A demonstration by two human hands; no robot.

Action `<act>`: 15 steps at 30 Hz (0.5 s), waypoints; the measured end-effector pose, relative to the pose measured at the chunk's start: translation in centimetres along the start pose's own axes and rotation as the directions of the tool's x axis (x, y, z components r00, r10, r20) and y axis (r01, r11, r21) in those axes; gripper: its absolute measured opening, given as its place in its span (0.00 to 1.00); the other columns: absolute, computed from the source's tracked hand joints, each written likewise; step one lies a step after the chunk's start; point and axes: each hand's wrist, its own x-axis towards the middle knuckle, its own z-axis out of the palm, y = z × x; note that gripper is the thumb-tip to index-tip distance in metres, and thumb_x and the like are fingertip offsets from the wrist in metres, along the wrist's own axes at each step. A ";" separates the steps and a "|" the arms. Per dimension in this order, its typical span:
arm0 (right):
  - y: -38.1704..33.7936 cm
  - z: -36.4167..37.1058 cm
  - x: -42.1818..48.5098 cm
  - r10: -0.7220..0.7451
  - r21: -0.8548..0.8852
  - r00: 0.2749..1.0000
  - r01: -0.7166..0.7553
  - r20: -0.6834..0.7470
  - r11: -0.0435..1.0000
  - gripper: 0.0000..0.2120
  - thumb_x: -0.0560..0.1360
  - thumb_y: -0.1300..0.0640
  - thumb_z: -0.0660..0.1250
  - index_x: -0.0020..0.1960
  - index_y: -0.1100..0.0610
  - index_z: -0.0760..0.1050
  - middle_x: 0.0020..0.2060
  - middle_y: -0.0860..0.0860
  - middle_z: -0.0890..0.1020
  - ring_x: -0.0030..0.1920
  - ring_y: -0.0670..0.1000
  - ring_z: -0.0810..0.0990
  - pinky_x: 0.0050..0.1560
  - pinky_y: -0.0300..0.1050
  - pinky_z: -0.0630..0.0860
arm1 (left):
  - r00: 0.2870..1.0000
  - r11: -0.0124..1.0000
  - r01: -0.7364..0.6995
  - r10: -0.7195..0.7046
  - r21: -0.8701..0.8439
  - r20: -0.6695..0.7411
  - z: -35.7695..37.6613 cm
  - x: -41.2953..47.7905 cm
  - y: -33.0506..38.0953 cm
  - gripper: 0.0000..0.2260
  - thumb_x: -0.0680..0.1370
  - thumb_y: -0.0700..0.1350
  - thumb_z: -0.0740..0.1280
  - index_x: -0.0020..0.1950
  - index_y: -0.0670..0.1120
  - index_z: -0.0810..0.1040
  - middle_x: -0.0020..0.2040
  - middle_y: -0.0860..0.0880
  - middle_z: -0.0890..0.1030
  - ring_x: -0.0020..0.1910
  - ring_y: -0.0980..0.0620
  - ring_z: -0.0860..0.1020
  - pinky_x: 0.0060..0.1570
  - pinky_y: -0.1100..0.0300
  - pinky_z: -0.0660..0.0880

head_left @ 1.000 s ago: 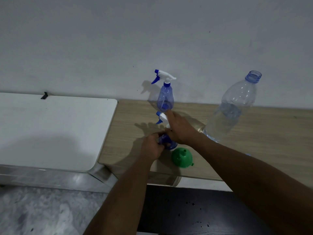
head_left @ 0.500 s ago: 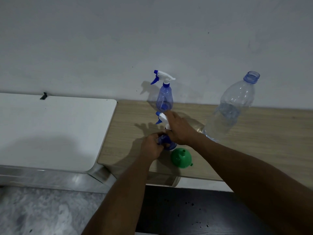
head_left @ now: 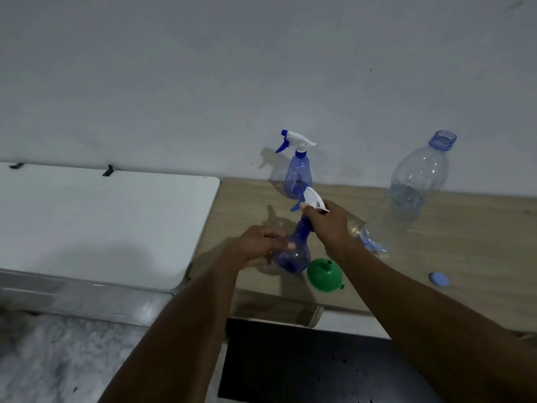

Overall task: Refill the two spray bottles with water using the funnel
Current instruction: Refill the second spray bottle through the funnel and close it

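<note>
A blue spray bottle (head_left: 292,255) stands near the front of the wooden table (head_left: 436,257). My left hand (head_left: 261,245) grips its round body. My right hand (head_left: 327,221) grips its white and blue spray head (head_left: 312,199) at the neck. A second blue spray bottle (head_left: 297,170) with its head on stands at the wall behind. A green funnel (head_left: 325,275) lies mouth down just right of the held bottle. A large clear water bottle (head_left: 406,196), uncapped and partly filled, stands to the right.
A blue cap (head_left: 438,279) lies on the wooden table to the right of the funnel. A white table (head_left: 101,222) adjoins on the left. A grey wall runs behind. A dark floor lies below the front edge.
The camera has shifted and the near bottle now shows more fully. My right hand has risen on the spray head, and my left hand holds the body lower.
</note>
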 end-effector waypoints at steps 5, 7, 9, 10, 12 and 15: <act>0.5 1.5 -2.2 0.298 0.310 0.948 -0.318 0.113 0.896 0.14 0.76 0.49 0.68 0.35 0.55 0.83 0.32 0.53 0.76 0.33 0.50 0.73 0.41 0.48 0.71 | 0.989 0.987 0.132 -0.126 -0.086 0.073 0.4 -3.1 -1.1 0.23 0.67 0.44 0.81 0.60 0.43 0.81 0.54 0.43 0.85 0.55 0.44 0.83 0.56 0.49 0.80; 1.0 2.1 -2.7 0.318 0.330 0.933 -0.357 0.167 0.874 0.17 0.75 0.45 0.67 0.44 0.59 0.83 0.33 0.55 0.77 0.32 0.50 0.73 0.41 0.48 0.71 | 0.987 0.984 0.155 -0.149 -0.093 0.062 0.5 -4.0 -1.7 0.22 0.68 0.44 0.81 0.59 0.42 0.82 0.54 0.43 0.85 0.54 0.45 0.83 0.54 0.51 0.81; 1.5 2.6 -3.1 0.339 0.347 0.921 -0.387 0.192 0.854 0.18 0.76 0.47 0.66 0.52 0.61 0.82 0.33 0.58 0.80 0.34 0.53 0.75 0.44 0.50 0.72 | 0.984 0.981 0.173 -0.167 -0.088 0.063 0.7 -4.9 -2.1 0.21 0.69 0.45 0.80 0.59 0.42 0.82 0.54 0.43 0.85 0.52 0.46 0.83 0.50 0.54 0.82; 1.9 2.9 -3.3 0.352 0.350 0.918 -0.395 0.184 0.849 0.16 0.76 0.48 0.65 0.50 0.60 0.82 0.32 0.58 0.80 0.36 0.54 0.77 0.45 0.50 0.74 | 0.982 0.980 0.182 -0.177 -0.081 0.070 0.7 -5.3 -2.2 0.20 0.69 0.45 0.79 0.59 0.42 0.82 0.54 0.44 0.85 0.52 0.47 0.83 0.47 0.56 0.82; 2.2 3.3 -3.8 0.374 0.338 0.912 -0.409 0.167 0.848 0.17 0.77 0.47 0.64 0.48 0.61 0.81 0.28 0.58 0.80 0.36 0.54 0.79 0.44 0.47 0.77 | 0.975 0.975 0.212 -0.205 -0.074 0.090 0.8 -5.9 -2.3 0.20 0.70 0.46 0.79 0.59 0.42 0.82 0.54 0.44 0.85 0.53 0.47 0.83 0.47 0.57 0.81; 2.8 3.6 -4.3 0.404 0.343 0.907 -0.418 0.117 0.841 0.17 0.78 0.45 0.62 0.48 0.59 0.79 0.29 0.58 0.79 0.35 0.54 0.81 0.46 0.50 0.80 | 0.962 0.965 0.252 -0.242 -0.077 0.125 0.7 -6.3 -2.5 0.20 0.69 0.46 0.80 0.59 0.42 0.83 0.56 0.44 0.85 0.56 0.45 0.82 0.50 0.55 0.81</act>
